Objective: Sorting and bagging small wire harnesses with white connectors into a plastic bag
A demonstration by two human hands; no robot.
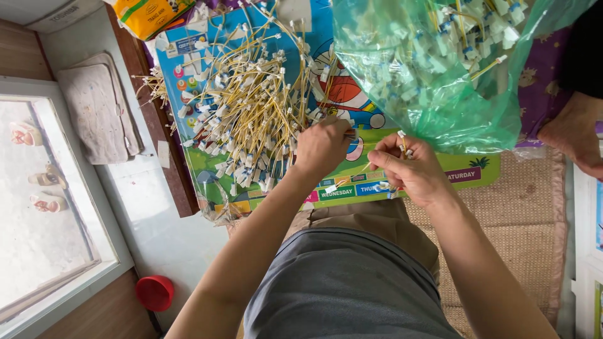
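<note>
A yellow packet [151, 12] with a green band lies at the far left edge, partly cut off. A big green bag [440, 81] sits far right, see-through, stuffed with wires with white plugs. Under everything lies a bright poster [465, 172] with a blue cartoon and small coloured word boxes along its near edge. On it sits a big pile of wires [251, 107], yellow with white ends, spread out to the left.

The left hand [323, 145] is curled at the pile's right edge, pinching some wires. The right hand [411, 169] is closed around a small bunch [402, 145] of them, just near the bag.

The poster rests on a woven mat [521, 213]. To the left is a white floor [157, 232], a folded cloth [97, 110] and a glass door [44, 207]. A red cup [155, 292] sits near left. Another person's foot [575, 135] shows far right.
</note>
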